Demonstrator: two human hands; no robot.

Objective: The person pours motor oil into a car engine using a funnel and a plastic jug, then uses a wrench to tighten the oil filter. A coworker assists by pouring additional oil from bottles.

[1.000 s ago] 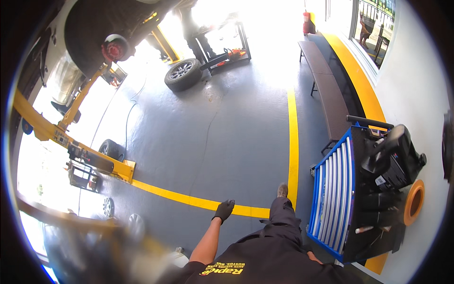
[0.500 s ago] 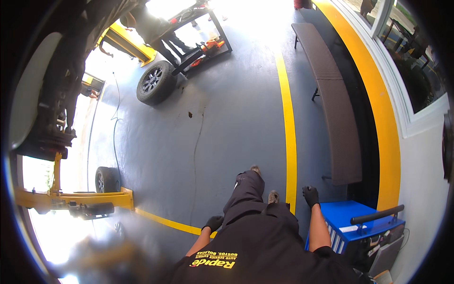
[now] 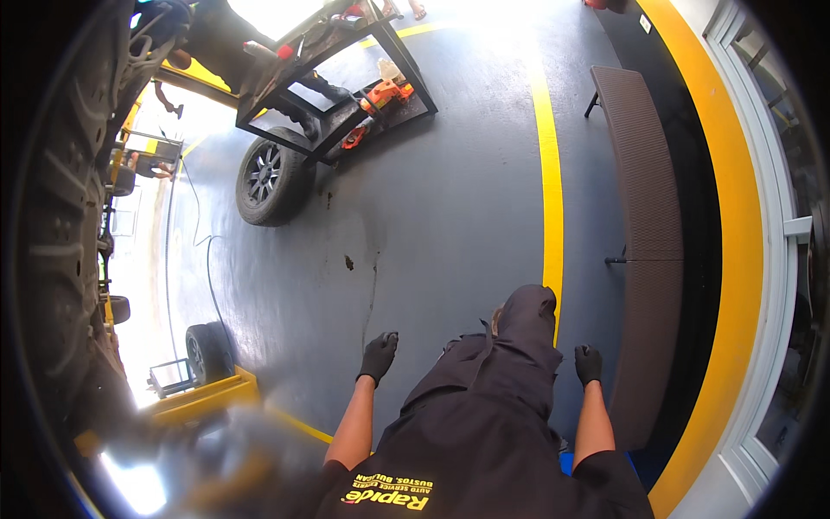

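Both of my hands wear black gloves and hang at my sides above the grey floor. My left hand (image 3: pixel 379 356) is in front of my left hip, its fingers curled in, and nothing shows in it. On the other side, my right hand (image 3: pixel 588 363) is also curled closed, with no object visible in it. It is nearest to the long brown bench (image 3: pixel 644 173) on the right, but apart from it. My dark trousers (image 3: pixel 484 376) and one raised knee show between the hands.
Ahead to the left stands a black metal work table (image 3: pixel 337 43) with an orange tool (image 3: pixel 380 97) on its lower shelf. A wheel (image 3: pixel 275 177) leans beside it; another tire (image 3: pixel 207 353) stands near a yellow lift arm (image 3: pixel 207 396). A yellow line (image 3: pixel 551 173) runs along the floor. A person (image 3: pixel 220 43) stands behind the table.
I have moved forward; the table and wheel are closer, and the blue cart has mostly slid out of view behind me. My left hand has swung forward.
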